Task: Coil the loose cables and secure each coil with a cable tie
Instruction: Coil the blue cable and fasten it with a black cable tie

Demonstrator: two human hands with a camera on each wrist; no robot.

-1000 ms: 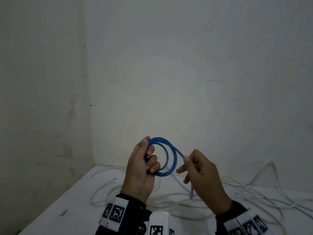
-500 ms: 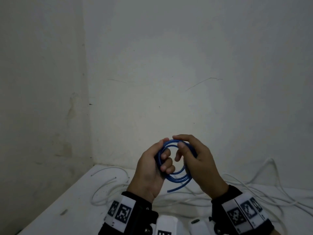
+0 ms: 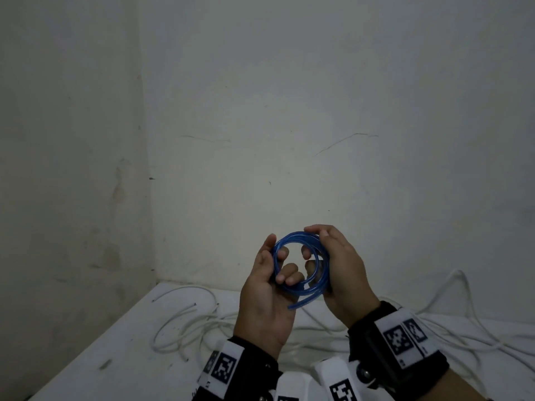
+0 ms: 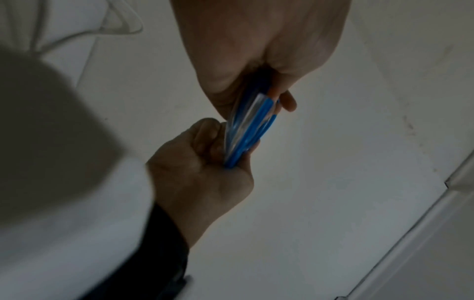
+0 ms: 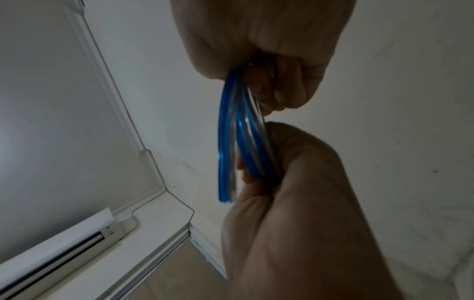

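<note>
Blue cable (image 3: 301, 266) coiled, held above the desk (image 3: 121, 342) between both hands: left hand (image 3: 267, 296) curled round one side, right hand (image 3: 338, 273) round the other. Looks light, springy, slick; grip across all loops, tail end loose.

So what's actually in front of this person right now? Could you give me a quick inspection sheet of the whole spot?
Surface: white table set into a wall corner, with a few dark marks.
Job's things: blue cable wound into a small coil, its free end sticking out at the bottom; no cable tie seen.
Clutter: nothing seen.
Grippers: left hand grips the coil's left side; right hand grips its right side, fingers curled through the loop.
Cables: loose white cables sprawl uncoiled across the table.
Surroundings: bare pale walls with faint cracks and stains.
</note>
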